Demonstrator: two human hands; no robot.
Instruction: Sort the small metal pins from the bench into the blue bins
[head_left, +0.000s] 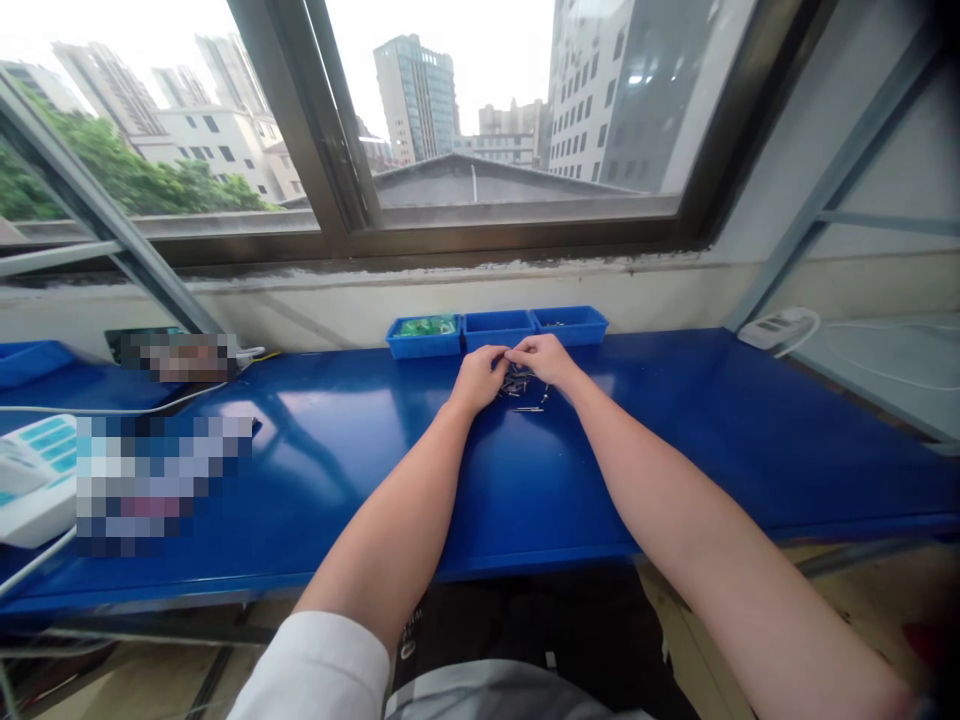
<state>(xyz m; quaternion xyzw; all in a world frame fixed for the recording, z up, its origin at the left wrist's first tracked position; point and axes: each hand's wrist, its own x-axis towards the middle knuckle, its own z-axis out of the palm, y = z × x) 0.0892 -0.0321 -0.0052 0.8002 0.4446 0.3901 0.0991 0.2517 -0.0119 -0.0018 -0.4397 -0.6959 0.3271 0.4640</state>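
Note:
Both hands meet fingertip to fingertip over the middle of the blue table [540,490]. My left hand [478,378] is closed, thumb and fingers pinched; whatever they hold is too small to name. My right hand [547,360] pinches in the same way against the left fingertips, and its held item cannot be made out either. Right under the hands lies a small pile of thin metal pieces [516,383], partly covered by the fingers. A few loose metal pins [529,409] lie nearer to me, apart from the pile.
Behind the hands stand three joined blue bins: the left bin [426,346] holds green bagged material [427,326], the right bin [571,333] some small parts. A white device [37,480] and its cable lie at left. A white power strip [778,328] sits far right.

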